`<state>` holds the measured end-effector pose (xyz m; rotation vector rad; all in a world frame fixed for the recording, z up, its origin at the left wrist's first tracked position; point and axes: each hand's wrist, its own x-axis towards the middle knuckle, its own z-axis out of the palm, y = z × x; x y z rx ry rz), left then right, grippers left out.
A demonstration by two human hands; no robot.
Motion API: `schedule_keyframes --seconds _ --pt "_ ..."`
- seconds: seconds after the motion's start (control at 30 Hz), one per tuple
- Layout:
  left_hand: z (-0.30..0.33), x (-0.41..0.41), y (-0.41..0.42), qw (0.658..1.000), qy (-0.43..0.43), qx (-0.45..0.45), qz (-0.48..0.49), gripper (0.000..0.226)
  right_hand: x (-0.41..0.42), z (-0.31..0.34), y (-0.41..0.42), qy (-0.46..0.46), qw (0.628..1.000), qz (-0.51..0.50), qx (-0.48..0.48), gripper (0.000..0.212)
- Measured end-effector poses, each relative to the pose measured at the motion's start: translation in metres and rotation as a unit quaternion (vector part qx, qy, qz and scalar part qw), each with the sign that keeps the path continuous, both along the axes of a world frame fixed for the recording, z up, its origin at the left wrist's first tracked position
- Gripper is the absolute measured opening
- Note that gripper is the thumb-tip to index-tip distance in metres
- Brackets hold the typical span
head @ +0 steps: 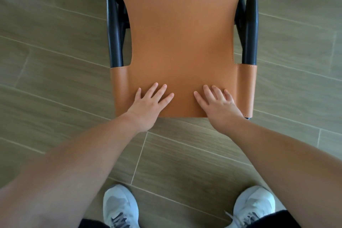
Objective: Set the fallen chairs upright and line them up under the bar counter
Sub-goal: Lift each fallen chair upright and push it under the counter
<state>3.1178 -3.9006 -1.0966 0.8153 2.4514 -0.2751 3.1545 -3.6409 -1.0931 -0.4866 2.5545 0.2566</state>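
A chair [181, 29] with a tan leather back and seat on a black tubular frame fills the upper middle of the head view, its top edge nearest me. My left hand [149, 102] lies flat on the leather near that edge, fingers spread. My right hand [217, 102] rests flat beside it, fingers apart too. Both palms press on the leather and the wrists hang over the edge; neither hand wraps around anything that I can see. The chair's legs are hidden.
Grey-brown wood-look floor tiles [55, 61] surround the chair. My two grey-white sneakers [120, 207] stand at the bottom of the view, close behind the chair. The bar counter is out of view.
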Motion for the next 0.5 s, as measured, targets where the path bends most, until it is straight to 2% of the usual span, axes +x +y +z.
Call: schedule_keyframes --seconds 0.3,0.5 --pt "0.149 -0.003 -0.004 0.995 -0.080 0.007 0.051 0.109 -0.008 0.162 -0.001 -0.088 0.996 -0.001 -0.020 0.086" --pt "0.258 -0.023 0.025 0.984 -0.145 0.013 0.105 0.108 -0.034 0.266 0.016 -0.139 0.990 -0.025 -0.027 0.092"
